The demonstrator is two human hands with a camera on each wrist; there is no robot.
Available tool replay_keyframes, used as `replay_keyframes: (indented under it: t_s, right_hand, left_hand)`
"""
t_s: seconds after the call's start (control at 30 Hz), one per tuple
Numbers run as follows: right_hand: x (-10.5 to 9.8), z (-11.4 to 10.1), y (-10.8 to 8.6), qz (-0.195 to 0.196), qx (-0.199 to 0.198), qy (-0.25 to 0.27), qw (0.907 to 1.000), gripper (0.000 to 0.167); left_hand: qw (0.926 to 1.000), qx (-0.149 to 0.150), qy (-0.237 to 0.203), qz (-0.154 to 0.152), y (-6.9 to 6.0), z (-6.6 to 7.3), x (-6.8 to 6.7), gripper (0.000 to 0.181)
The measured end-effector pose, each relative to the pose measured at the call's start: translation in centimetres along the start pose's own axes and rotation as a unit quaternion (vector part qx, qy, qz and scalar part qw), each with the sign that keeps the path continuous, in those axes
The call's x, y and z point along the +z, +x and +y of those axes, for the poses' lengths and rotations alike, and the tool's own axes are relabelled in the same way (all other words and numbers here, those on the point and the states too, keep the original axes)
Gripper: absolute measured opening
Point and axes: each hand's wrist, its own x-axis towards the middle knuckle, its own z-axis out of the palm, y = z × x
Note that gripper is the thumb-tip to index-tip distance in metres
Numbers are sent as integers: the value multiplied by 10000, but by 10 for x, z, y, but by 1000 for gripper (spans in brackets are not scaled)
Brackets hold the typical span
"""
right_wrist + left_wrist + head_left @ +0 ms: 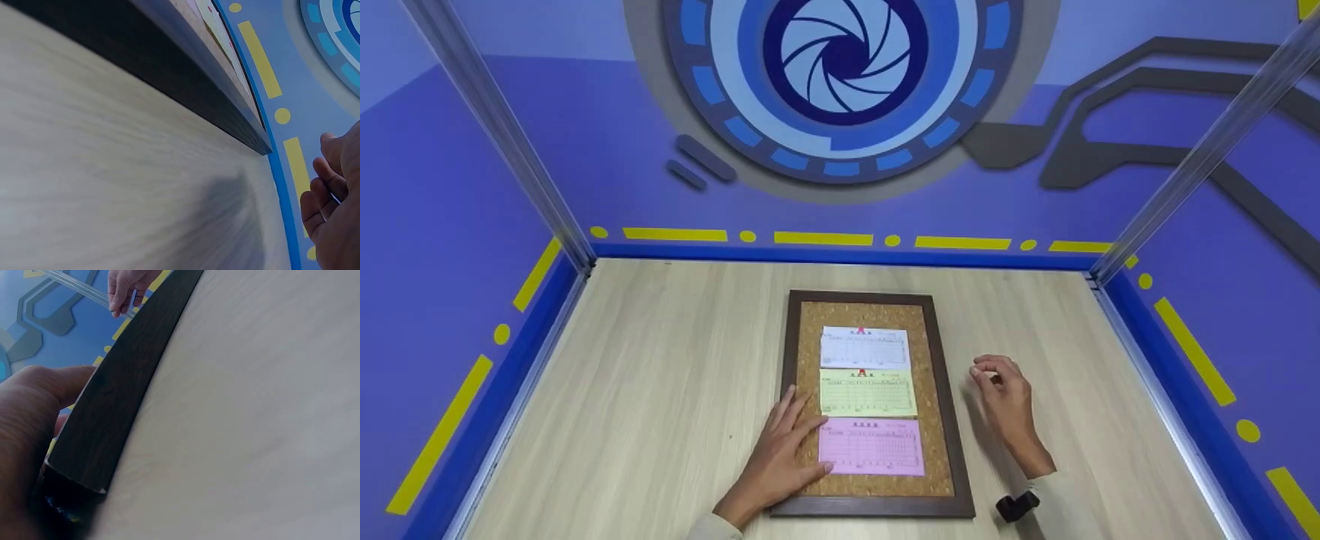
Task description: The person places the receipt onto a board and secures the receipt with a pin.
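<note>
A cork board in a dark brown frame lies on the table. White, yellow and pink printed slips run down it. Red push pins show at the top edges of the white and yellow slips; none is visible on the pink one. My left hand rests across the frame's left side, with fingers spread and the thumb and index fingertips at the pink slip's left edge. Right of the board, my right hand is raised with bent fingers, thumb near the index fingertip. Whether something small sits between them cannot be made out.
The light wood table extends on both sides of the board. Blue printed panels enclose it at the back, left and right, with metal posts at the corners. A black band is on the right wrist.
</note>
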Motion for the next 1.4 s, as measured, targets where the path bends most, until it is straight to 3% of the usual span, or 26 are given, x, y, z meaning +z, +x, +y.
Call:
replay_keyframes:
  t_s: [0.2, 0.33, 0.57, 0.7, 1.1, 1.4]
  right_hand:
    - [5, -22, -3, 87, 77, 126, 9999, 5]
    - [7, -8, -3, 20, -47, 90, 9999, 7]
    - [8, -8, -5, -156, -248, 181, 9994, 8]
    - [10, -10, -6, -276, -199, 204, 9992, 3]
    - [16, -16, -10, -481, 193, 44, 9986, 4]
    - [19, -20, -14, -554, 125, 196, 9982, 7]
  left_hand:
    - [10000, -15, 53, 0, 0, 1, 0, 70]
    - [10000, -4, 93, 12, 0, 0, 0, 71]
    - [9999, 40, 104, 47, 0, 0, 0, 70]
    - [9997, 161, 126, 116, 0, -1, 0, 70]
    - [9999, 30, 130, 36, 2, 1, 1, 69]
    - [9998, 101, 163, 90, 0, 1, 0, 70]
